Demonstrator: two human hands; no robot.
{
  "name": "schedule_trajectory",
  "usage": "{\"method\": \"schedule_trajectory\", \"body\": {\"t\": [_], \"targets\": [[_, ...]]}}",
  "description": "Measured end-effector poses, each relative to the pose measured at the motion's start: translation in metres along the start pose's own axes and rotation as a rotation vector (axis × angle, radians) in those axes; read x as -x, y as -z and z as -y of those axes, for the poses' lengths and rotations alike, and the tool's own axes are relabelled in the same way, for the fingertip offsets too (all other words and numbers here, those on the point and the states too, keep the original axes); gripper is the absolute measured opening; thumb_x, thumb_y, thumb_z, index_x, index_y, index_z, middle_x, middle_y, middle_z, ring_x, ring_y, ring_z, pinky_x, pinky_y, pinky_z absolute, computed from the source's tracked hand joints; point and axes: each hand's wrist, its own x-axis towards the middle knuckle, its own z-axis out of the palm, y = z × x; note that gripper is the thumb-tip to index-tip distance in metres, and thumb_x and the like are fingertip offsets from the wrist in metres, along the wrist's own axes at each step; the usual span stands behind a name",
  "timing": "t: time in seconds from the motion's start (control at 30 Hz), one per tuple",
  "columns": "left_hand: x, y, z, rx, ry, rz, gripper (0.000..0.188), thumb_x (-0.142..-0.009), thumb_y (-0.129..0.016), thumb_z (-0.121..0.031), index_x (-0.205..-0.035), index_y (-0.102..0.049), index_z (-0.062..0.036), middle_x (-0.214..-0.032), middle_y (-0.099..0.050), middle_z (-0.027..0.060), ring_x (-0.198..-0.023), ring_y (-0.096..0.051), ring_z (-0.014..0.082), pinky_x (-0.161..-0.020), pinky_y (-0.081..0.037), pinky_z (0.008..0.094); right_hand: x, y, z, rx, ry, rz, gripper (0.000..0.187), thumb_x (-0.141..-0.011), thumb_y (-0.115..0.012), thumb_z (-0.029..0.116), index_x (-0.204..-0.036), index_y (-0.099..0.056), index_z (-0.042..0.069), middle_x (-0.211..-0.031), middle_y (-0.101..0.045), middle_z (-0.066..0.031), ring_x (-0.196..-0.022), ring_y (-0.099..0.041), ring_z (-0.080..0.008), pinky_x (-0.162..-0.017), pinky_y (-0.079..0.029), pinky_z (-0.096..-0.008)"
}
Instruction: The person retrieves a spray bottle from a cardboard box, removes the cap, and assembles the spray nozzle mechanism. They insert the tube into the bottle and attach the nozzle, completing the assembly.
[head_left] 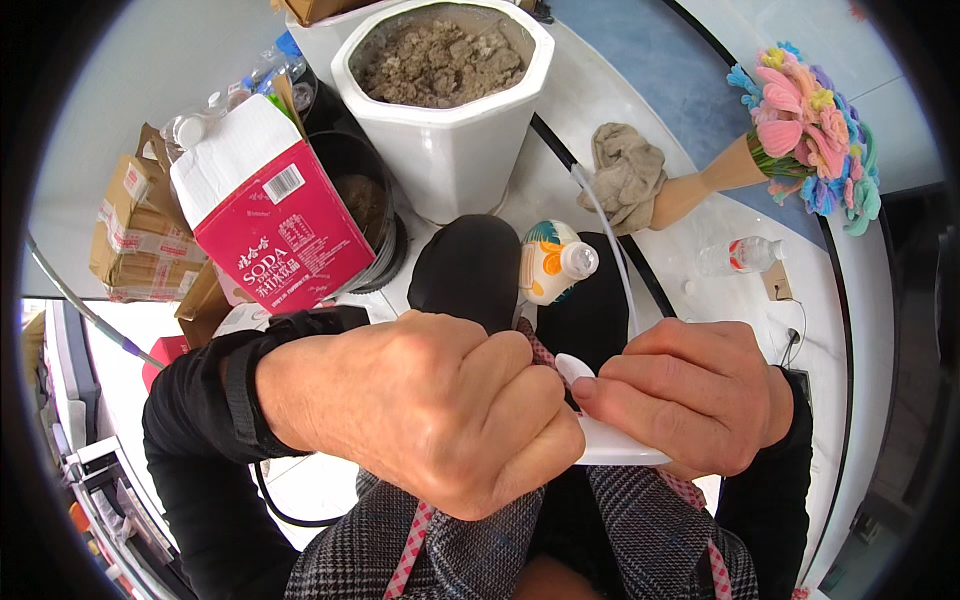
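Note:
My right hand [690,400] is closed on a smooth white piece with a rounded edge [618,446], thumb pressing near a small upright white flap [573,370]. Pressed against the left end of this piece is my left hand [450,410], curled into a fist with its back toward me. Whatever lies inside that fist is hidden by the knuckles. Beyond the hands, a white bottle with an orange fruit pattern [552,265] sits between two black rounded shapes, probably my shoes. A thin translucent strip [605,215] runs up from near my right hand.
A white planter with dry soil [440,130] stands ahead. Left of it are a pink carton [285,230], a black bucket [365,160] and a taped cardboard box [145,225]. To the right are a crumpled cloth [625,175], a fluffy flower bouquet [810,130] and a plastic bottle [740,256].

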Motion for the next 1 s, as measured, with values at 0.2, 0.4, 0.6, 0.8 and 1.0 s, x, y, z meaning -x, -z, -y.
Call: {"method": "schedule_trajectory", "body": {"t": [0.2, 0.4, 0.6, 0.8, 1.0], "targets": [[0.007, -0.014, 0.002, 0.786, 0.239, -0.052, 0.029, -0.087, -0.077, -0.024, -0.088, -0.064, 0.0013, -0.069, -0.058, 0.0078, -0.051, -0.060, 0.0216, -0.040, -0.042, 0.0313, -0.004, -0.008, -0.001, 0.285, 0.149, -0.158, 0.026, -0.071, -0.076, 0.019, -0.095, -0.072, 0.010, -0.082, -0.064, -0.0025, -0.071, -0.062, -0.0201, -0.058, -0.056, -0.0334], [0.009, -0.017, -0.005, 1.151, 0.424, -0.033, 0.029, -0.091, -0.071, -0.021, -0.079, -0.053, -0.0023, -0.063, -0.052, 0.0099, -0.050, -0.055, 0.0307, -0.045, -0.043, 0.0375, -0.002, -0.007, -0.002, 0.315, 0.181, -0.126, 0.030, -0.070, -0.075, 0.018, -0.098, -0.072, 0.007, -0.085, -0.064, -0.0035, -0.071, -0.061, -0.0194, -0.059, -0.054, -0.0314], [0.003, -0.002, 0.003, 0.349, 0.154, 0.011, 0.029, -0.083, -0.079, -0.023, -0.078, -0.060, -0.0026, -0.066, -0.055, 0.0075, -0.051, -0.058, 0.0227, -0.040, -0.042, 0.0322, -0.002, 0.003, -0.004, 0.021, 0.013, 0.038, 0.036, -0.069, -0.074, 0.018, -0.101, -0.070, 0.002, -0.086, -0.066, -0.0058, -0.069, -0.061, -0.0182, -0.056, -0.047, -0.0259], [0.005, -0.014, 0.000, 1.032, 0.380, -0.097, 0.020, -0.091, -0.074, -0.018, -0.089, -0.063, -0.0010, -0.064, -0.058, 0.0054, -0.050, -0.059, 0.0224, -0.044, -0.042, 0.0318, -0.008, 0.001, -0.003, 0.266, 0.104, -0.075, 0.028, -0.070, -0.078, 0.022, -0.096, -0.070, 0.013, -0.085, -0.066, -0.0015, -0.073, -0.063, -0.0204, -0.062, -0.053, -0.0348], [0.008, -0.009, 0.004, 0.995, 0.422, 0.004, 0.026, -0.089, -0.076, -0.022, -0.097, -0.067, 0.0011, -0.066, -0.061, 0.0054, -0.051, -0.061, 0.0217, -0.043, -0.043, 0.0317, -0.008, -0.003, -0.008, 0.404, 0.159, -0.098, 0.031, -0.072, -0.076, 0.022, -0.101, -0.070, 0.013, -0.088, -0.066, -0.0001, -0.077, -0.063, -0.0186, -0.066, -0.052, -0.0348]]}}
